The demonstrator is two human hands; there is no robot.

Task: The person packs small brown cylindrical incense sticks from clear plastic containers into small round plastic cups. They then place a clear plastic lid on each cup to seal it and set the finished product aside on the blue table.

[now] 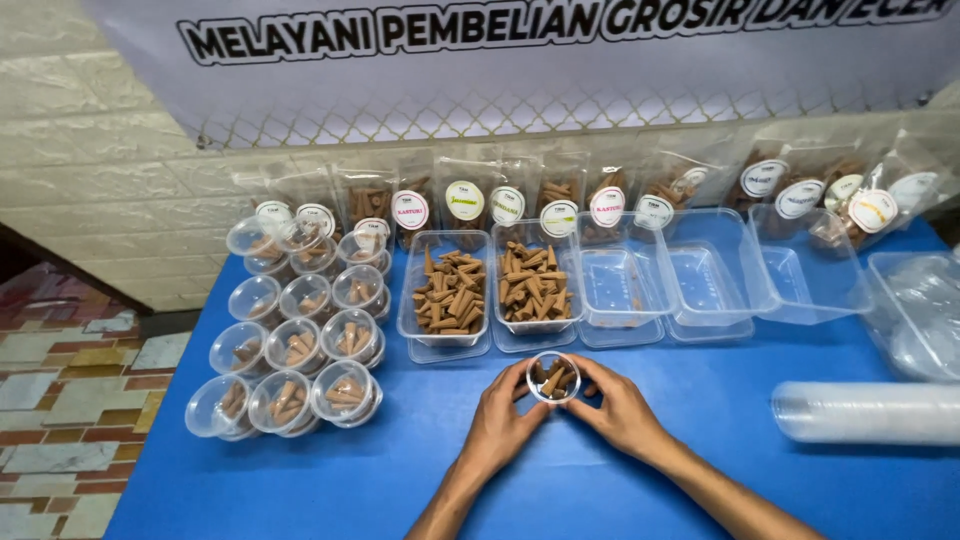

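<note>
Head view, looking down on a blue table. The left hand and the right hand are meeting at the centre of the table, both closing around one small clear cup from opposite sides. The fingers of each hand are curling against the cup's wall, so both hands are clamped on it. The cup is sitting between the hands, just in front of the trays, and is holding a few brown cones.

Behind the cup, two clear trays are lying side by side: the left tray and the middle tray, each filled with loose brown cones. To their right, empty trays are standing nested and overlapping. At the far left, filled cups are standing in close rows, some stacked, each holding cones. Along the back edge, sealed clear pouches with round labels are leaning against the wall. At the right, a sleeve of stacked lids is lying on its side, well apart from the hands. A white banner is hanging above the pouches.
</note>
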